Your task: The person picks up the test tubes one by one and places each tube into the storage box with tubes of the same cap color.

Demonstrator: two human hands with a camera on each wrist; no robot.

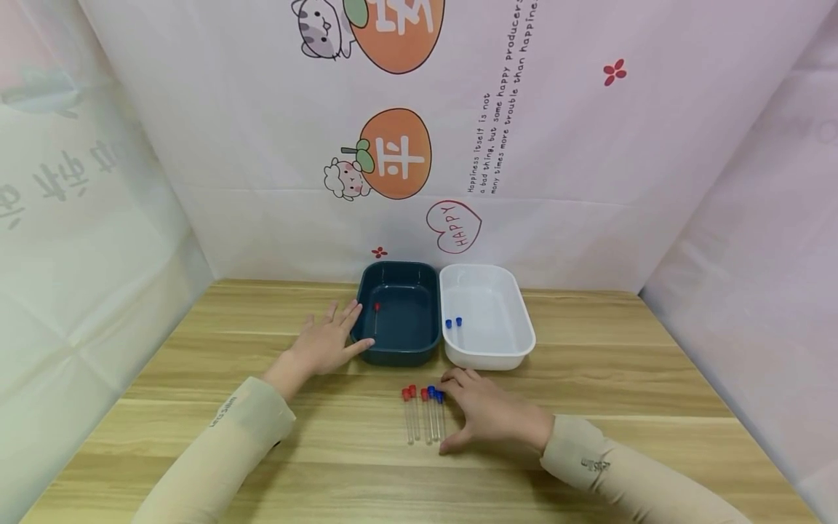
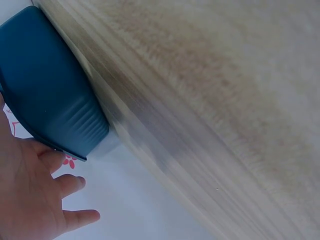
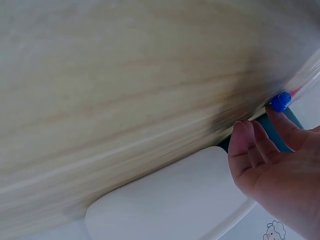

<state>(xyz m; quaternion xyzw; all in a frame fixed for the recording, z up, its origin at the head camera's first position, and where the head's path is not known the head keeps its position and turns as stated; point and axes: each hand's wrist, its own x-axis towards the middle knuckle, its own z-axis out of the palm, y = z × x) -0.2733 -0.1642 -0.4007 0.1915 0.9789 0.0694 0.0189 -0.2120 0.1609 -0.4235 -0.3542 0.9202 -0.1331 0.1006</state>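
Observation:
Several clear test tubes with red and blue caps (image 1: pixel 419 418) lie side by side on the table. My right hand (image 1: pixel 487 415) is at the right end of the row, its index fingertip touching a blue cap (image 3: pixel 281 101) and its thumb near that tube's lower end. The thumb is out of sight in the right wrist view. My left hand (image 1: pixel 325 342) rests with spread fingers against the left side of the dark blue tray (image 1: pixel 399 356). Inside that tray lies a red-capped tube (image 1: pixel 376 308). Two blue-capped tubes (image 1: pixel 459 322) lie in the white tray (image 1: pixel 487 360).
The two trays stand next to each other at the back of the wooden table (image 1: pixel 353 480). Behind them hangs a printed white cloth (image 1: pixel 556 240), and more cloth closes off both sides.

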